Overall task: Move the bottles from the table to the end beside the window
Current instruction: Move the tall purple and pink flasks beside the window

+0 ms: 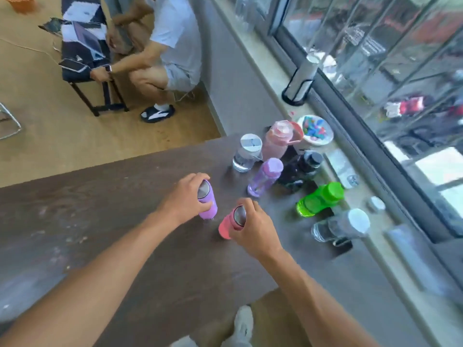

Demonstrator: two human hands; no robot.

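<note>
From the head camera we see our left hand (pixel 186 196) clamped around the top of a purple bottle (pixel 208 205) and our right hand (pixel 253 226) wrapped around a pink bottle (pixel 229 225), both over the table (pixel 125 221), near 6 bottles grouped by the window (pixel 375 71).

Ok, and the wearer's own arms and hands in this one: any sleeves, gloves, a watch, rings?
Both are bare. The left hand and right hand wear no gloves, and no rings show, though the picture is soft. Neither wrist carries a watch or band. Both forearms are uncovered up to the frame edge, with no sleeve in view. No cables, tags or markings on either arm.
</note>
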